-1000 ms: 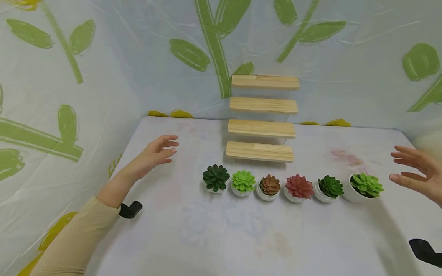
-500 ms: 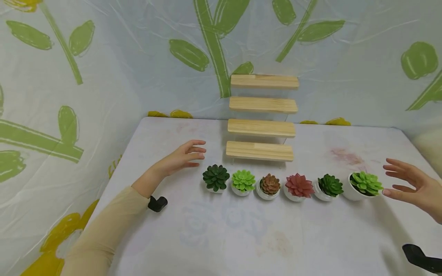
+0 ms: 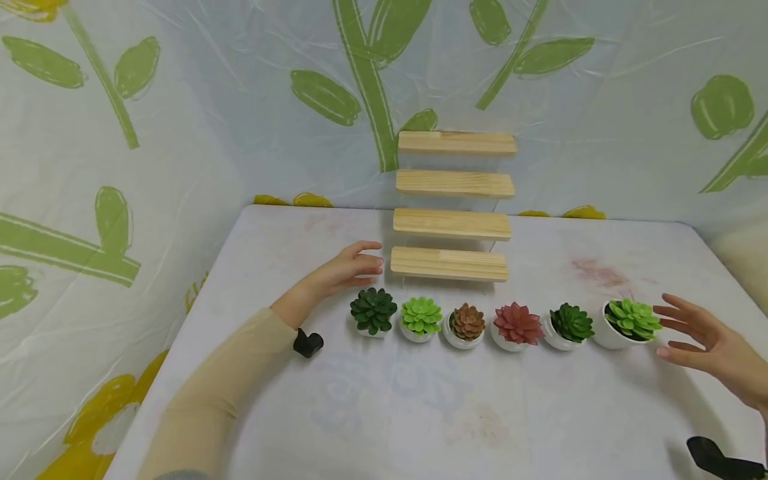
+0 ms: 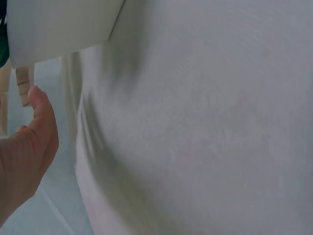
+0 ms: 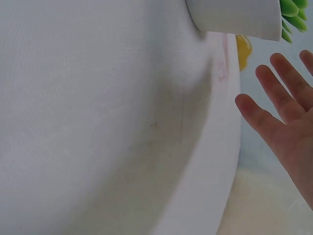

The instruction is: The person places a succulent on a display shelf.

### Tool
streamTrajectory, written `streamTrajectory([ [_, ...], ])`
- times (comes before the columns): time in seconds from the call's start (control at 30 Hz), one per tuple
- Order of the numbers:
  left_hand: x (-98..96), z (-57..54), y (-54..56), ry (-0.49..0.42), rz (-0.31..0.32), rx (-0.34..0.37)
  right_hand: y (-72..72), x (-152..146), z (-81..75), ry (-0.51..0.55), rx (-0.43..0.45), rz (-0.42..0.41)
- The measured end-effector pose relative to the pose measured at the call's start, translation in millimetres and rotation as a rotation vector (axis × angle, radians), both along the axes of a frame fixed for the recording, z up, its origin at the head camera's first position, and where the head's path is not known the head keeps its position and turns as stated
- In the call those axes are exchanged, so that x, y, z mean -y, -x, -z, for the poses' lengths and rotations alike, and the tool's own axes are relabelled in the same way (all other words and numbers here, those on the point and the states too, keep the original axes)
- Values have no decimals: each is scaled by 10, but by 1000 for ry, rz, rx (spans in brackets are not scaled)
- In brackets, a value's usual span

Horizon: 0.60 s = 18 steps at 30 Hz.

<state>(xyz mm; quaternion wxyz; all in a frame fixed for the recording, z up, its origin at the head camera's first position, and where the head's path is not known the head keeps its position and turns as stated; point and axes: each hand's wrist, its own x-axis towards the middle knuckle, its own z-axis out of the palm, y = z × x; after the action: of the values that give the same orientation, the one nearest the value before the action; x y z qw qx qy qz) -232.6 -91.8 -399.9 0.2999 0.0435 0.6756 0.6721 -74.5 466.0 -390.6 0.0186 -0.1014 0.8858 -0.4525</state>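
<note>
My left hand (image 3: 345,272), fingers relaxed and holding nothing, hovers just behind and left of a dark green succulent (image 3: 373,311) in a white pot. In the left wrist view that white pot (image 4: 58,29) shows at the top left, apart from the thumb. My right hand (image 3: 705,343) is beside the light green succulent (image 3: 633,319) at the right end of the row, its fingers spread and loosely bent. The right wrist view has a gap between the fingers and the white pot (image 5: 234,17). Neither hand visibly grips anything.
Between the hands stand a bright green succulent (image 3: 421,316), a brown one (image 3: 467,323), a red one (image 3: 519,325) and another dark green one (image 3: 572,323), all in white pots. Behind them rises a tiered stand with wooden shelves (image 3: 450,264) near the patterned backdrop (image 3: 240,120).
My left hand has moved right, from the table's left side to the dark green succulent. My right hand has come slightly left and nearer the end pot. The plants stay in place.
</note>
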Motion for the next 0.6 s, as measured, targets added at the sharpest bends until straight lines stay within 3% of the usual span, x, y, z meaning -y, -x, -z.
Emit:
streamTrajectory([
  [0.27,-162,20,19,-36,12,27,27,15,76,-105,115,50],
  [0.47,-226,38,69,-62,13,39,41,64,107,-105,154,77],
  [0.6,-271,16,84,-40,-7,68,43,89,137,-52,159,73],
])
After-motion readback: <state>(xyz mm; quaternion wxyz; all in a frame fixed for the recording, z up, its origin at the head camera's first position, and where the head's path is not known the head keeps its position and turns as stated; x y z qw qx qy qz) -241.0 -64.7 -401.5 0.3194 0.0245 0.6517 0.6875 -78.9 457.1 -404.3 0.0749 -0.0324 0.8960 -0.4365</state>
